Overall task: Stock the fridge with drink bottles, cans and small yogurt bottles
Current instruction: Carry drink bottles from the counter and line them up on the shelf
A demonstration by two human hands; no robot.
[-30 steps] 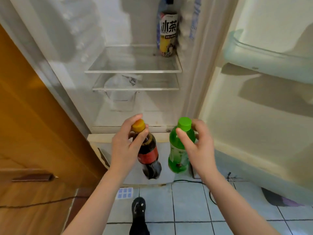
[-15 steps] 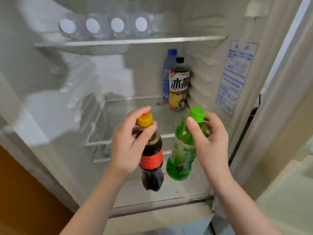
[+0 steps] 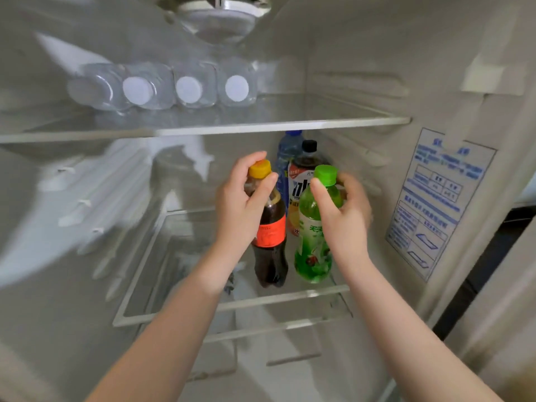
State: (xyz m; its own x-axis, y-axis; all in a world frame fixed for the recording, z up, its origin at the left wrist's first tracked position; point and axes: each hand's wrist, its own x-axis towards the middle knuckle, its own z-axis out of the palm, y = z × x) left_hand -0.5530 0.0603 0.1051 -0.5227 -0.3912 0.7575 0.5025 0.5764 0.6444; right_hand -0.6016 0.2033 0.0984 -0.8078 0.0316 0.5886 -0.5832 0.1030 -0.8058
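Bottles held at their necks inside the open fridge, one in each of the hands.

On the upper glass shelf (image 3: 290, 123), four clear water bottles (image 3: 162, 88) lie on their sides, white caps facing out. The left hand (image 3: 240, 210) is closed around the neck of a dark cola bottle (image 3: 269, 242) with a yellow cap and red label, above the middle shelf (image 3: 232, 306). Just beside it, the right hand (image 3: 345, 216) grips a green bottle (image 3: 314, 248) with a green cap. Behind them stand a blue bottle (image 3: 285, 158) and a black-capped tea bottle (image 3: 301, 181). A blue-printed sticker (image 3: 435, 198) is on the right wall.
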